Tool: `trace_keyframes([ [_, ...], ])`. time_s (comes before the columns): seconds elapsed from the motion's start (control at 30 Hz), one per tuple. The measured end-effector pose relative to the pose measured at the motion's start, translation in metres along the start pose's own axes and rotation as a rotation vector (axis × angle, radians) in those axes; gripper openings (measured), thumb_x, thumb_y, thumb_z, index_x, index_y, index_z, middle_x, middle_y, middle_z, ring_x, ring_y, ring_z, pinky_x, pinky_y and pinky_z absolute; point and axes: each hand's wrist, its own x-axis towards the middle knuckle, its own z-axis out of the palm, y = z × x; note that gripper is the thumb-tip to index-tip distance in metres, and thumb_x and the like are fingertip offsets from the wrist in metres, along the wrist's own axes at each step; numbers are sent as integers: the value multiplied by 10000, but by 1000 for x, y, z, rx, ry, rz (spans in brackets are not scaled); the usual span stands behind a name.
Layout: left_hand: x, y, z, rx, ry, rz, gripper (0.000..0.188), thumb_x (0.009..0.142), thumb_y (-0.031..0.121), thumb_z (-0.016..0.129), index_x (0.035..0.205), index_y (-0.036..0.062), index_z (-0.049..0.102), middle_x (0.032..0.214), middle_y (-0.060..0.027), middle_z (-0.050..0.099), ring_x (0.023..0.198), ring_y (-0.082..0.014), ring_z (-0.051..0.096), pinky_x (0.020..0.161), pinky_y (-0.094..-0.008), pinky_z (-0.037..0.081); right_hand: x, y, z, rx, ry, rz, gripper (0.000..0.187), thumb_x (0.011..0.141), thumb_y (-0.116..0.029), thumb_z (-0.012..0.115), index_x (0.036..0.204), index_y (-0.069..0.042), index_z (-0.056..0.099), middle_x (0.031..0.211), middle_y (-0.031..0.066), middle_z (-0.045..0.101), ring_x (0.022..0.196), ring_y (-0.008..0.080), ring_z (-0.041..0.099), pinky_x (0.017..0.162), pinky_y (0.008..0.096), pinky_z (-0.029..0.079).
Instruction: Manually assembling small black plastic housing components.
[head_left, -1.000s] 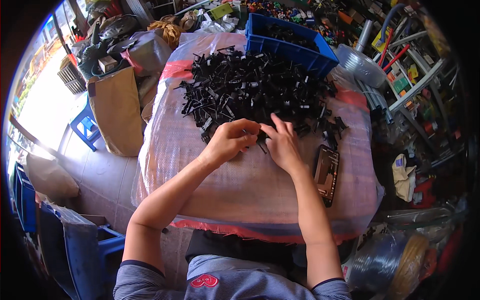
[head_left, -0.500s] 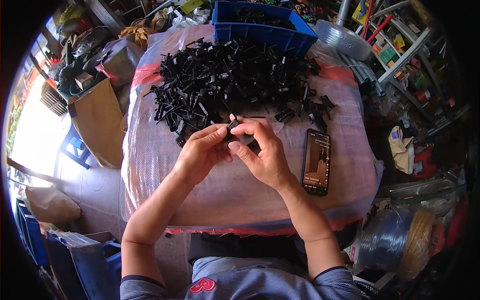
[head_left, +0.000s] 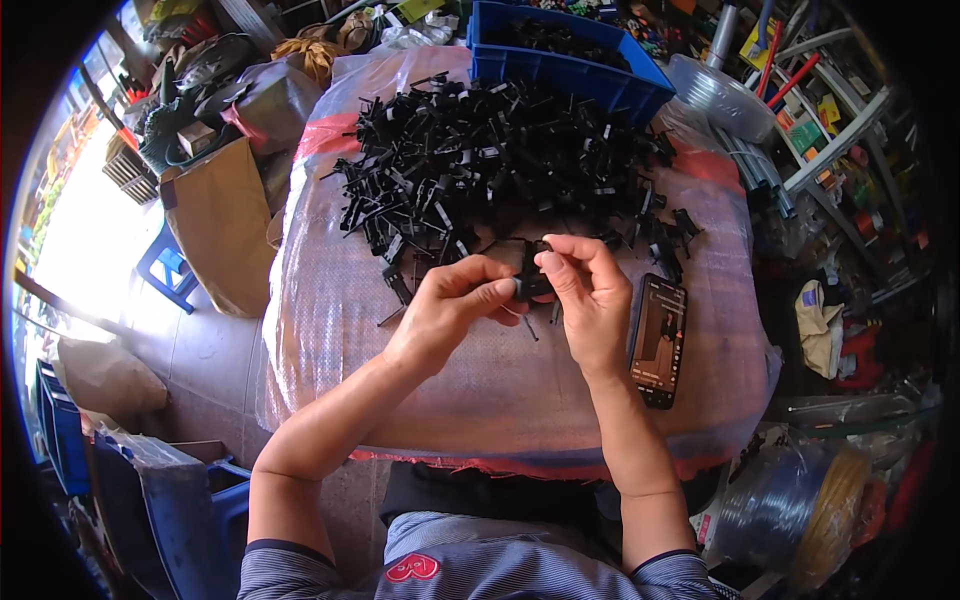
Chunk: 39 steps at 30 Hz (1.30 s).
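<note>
Between my hands, over the near edge of the pile, is a small black plastic part (head_left: 533,285) with a thin stem pointing down toward me. My left hand (head_left: 455,305) pinches its left side between thumb and fingers. At its upper right, the thumb and forefinger of my right hand (head_left: 592,295) grip the same part. My fingers cover much of it, so its exact kind cannot be made out. Just beyond lies a large heap of similar black plastic parts (head_left: 500,160) with thin prongs, spread over the woven plastic sheet (head_left: 330,350).
A blue plastic bin (head_left: 570,75) holding more black parts stands at the far side. A phone (head_left: 658,340) with a lit screen lies right of my right hand. A coil of clear tubing (head_left: 720,95) sits at the far right, and wrapped spools (head_left: 790,510) stand at the lower right.
Both hands have shifted right relative to the sheet and spread slightly apart. The black part is turned, its stem now pointing down. The whole view has also shifted a little.
</note>
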Motion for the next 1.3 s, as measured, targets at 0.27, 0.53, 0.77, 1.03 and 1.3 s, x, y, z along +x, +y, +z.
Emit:
trace_keyframes([
  [0.27, -1, -5, -3, 136, 129, 77, 237, 807, 87, 651, 993, -27, 559, 808, -35, 579, 727, -97, 558, 686, -232, 466, -2, -8, 8, -246, -26, -290, 130, 826, -42, 614, 946, -8, 578, 873, 42, 582, 765, 99, 550, 683, 213, 464],
  [0.53, -6, -1, 0, 790, 172, 621, 212, 706, -36, 675, 902, -60, 597, 820, -66, 571, 717, -117, 579, 615, -237, 469, 1, 18, -9, 431, -428, 432, 157, 906, -182, 528, 927, -29, 555, 890, 14, 560, 845, 76, 521, 792, 209, 404],
  [0.77, 8, 15, -23, 119, 209, 121, 202, 821, 184, 646, 885, -6, 626, 674, 4, 568, 585, -69, 518, 552, -206, 428, 3, -15, -2, 25, -424, 109, 241, 881, -188, 566, 1067, -34, 559, 906, 0, 564, 822, 95, 531, 745, 241, 430],
  [1.03, 1, -3, -8, 152, 125, -52, 159, 822, 183, 627, 850, 26, 622, 701, 19, 565, 614, -55, 499, 577, -188, 395, -1, -8, 8, -687, -263, -594, 422, 650, 28, 684, 1046, 0, 543, 865, 137, 556, 760, 292, 561, 661, 357, 479],
  [1.3, 0, -8, 0, 353, 246, 144, 195, 810, 154, 640, 889, -21, 608, 734, 1, 578, 673, -47, 485, 601, -200, 400, -4, 1, 12, -684, -216, -532, 370, 657, 29, 661, 1000, -5, 527, 839, 141, 559, 751, 313, 577, 623, 365, 475],
])
